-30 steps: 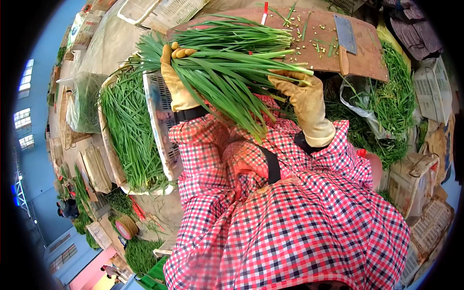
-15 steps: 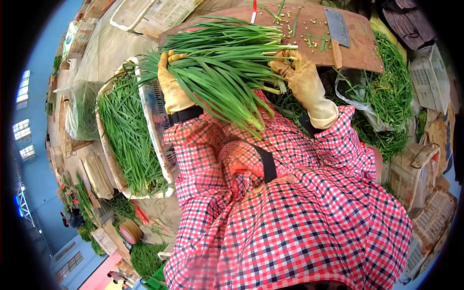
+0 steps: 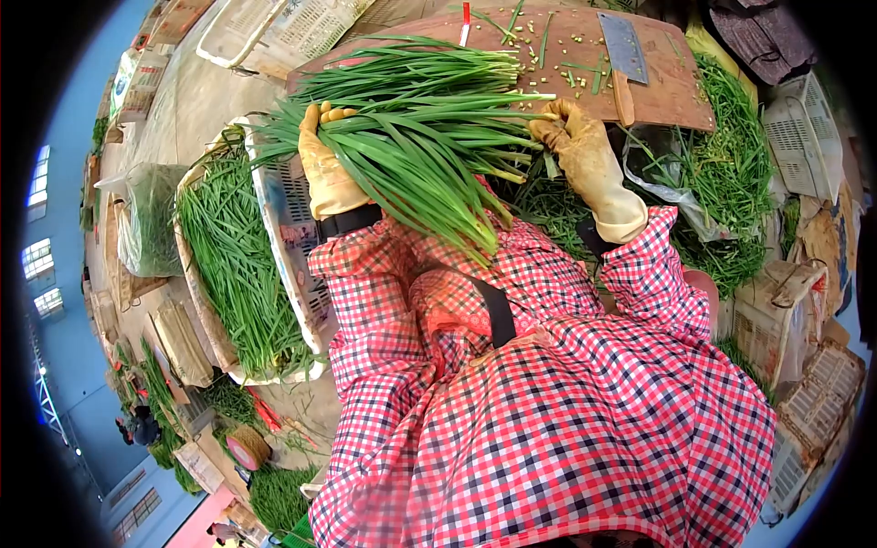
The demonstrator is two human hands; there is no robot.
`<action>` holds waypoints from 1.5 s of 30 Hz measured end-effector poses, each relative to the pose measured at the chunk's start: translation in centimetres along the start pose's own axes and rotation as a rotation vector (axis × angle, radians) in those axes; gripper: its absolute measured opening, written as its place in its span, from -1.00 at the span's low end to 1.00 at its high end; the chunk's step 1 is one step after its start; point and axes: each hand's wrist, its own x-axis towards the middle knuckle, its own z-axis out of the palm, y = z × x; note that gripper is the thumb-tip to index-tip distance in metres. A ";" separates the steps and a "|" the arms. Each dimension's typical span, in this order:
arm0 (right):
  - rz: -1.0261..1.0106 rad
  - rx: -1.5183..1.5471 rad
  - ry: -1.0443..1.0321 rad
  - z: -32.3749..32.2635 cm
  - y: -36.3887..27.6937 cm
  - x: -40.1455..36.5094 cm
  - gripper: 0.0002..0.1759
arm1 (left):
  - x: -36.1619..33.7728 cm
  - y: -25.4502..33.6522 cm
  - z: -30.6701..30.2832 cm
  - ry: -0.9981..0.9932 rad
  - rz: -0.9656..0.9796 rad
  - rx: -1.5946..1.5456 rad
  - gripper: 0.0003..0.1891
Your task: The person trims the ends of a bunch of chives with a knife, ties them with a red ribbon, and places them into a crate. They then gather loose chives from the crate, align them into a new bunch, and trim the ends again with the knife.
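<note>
My left hand (image 3: 329,169), in a tan rubber glove, is closed round a bunch of garlic chives (image 3: 425,169), its fingers showing over the leaves. The leafy tips point left and the pale stem ends fan out to the right and down towards my chest. Another bundle of chives (image 3: 411,68) lies just beyond, on the wooden board (image 3: 671,100). Beside the stem ends is my right hand (image 3: 585,151), gloved alike, its fingers curled together. A small limp leaf hangs below those fingers; whether they grip it is hard to make out.
A cleaver (image 3: 624,59) with a wooden handle lies on the board among cut stem bits. To the left stands a white crate (image 3: 283,242) of chives. Loose green trimmings (image 3: 731,173) are heaped at right, near a plastic crate (image 3: 804,132). A clear bag (image 3: 151,219) stands far left.
My right hand has drawn slightly right and down, away from the stem ends. My left hand keeps its hold on the chives. The whole view has shifted a little.
</note>
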 end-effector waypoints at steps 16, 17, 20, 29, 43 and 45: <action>0.038 -0.419 -0.113 -5.7 3.1 -0.7 -0.62 | 4.3 4.5 -6.7 -0.291 -0.050 -0.086 -0.71; -0.048 -0.219 -0.195 -4.1 1.7 -0.1 -0.61 | 4.5 4.3 -6.7 -0.292 0.017 0.008 -0.71; 0.029 -0.052 -0.362 0.3 -0.1 1.1 -0.57 | 2.7 3.5 -4.1 -0.205 0.159 0.112 -0.74; -0.402 -0.236 -0.154 4.8 -0.4 -2.7 -0.58 | 0.9 3.5 -1.5 -0.330 0.026 -0.426 -0.81; -0.136 -0.089 -0.122 -1.4 3.6 -2.6 -0.59 | 1.1 5.3 -0.2 -1.129 0.084 -0.714 -0.75; -0.317 -0.015 -0.228 0.1 0.8 -1.8 -0.35 | 1.3 5.5 -0.3 -1.239 0.102 -0.678 -0.75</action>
